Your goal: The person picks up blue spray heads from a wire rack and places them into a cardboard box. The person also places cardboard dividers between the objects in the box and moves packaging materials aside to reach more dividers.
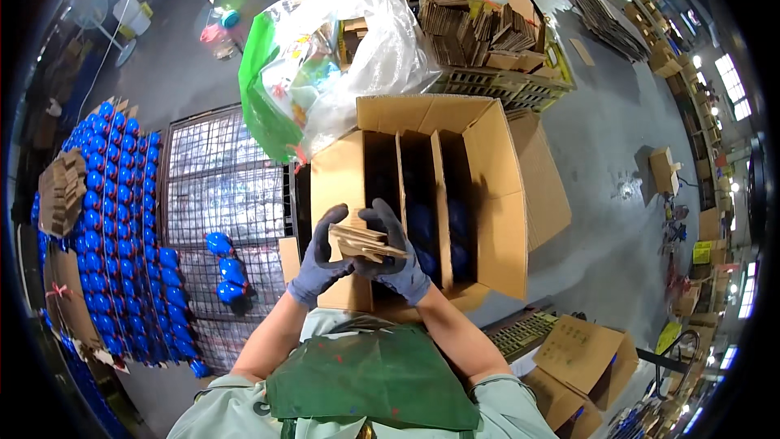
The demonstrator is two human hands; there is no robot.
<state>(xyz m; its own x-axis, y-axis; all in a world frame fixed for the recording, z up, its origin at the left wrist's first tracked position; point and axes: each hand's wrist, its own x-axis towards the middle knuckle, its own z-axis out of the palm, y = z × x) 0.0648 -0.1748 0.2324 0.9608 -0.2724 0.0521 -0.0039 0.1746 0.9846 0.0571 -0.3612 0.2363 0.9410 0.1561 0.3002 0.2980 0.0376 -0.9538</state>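
Note:
Both my hands wear grey-blue gloves and are over the near left part of a large open cardboard box (502,195). Between them is a small stack of flat cardboard pieces (363,242), slightly fanned. My right hand (398,260) grips the stack from the right, fingers behind it. At the stack's left end, my left hand (318,264) curves round it with thumb and fingers bent; its exact contact is hard to see. Upright cardboard dividers (443,203) split the box into compartments. Blue rounded objects (459,236) lie in the shadowed right compartments.
A clear plastic bag (382,41) with a green edge drapes over the box's far left. Beyond stands a yellow crate (496,88) of cardboard pieces. Left is a wire-mesh surface (223,187) with rows of blue rounded objects (110,219). Another carton (581,358) sits at the near right.

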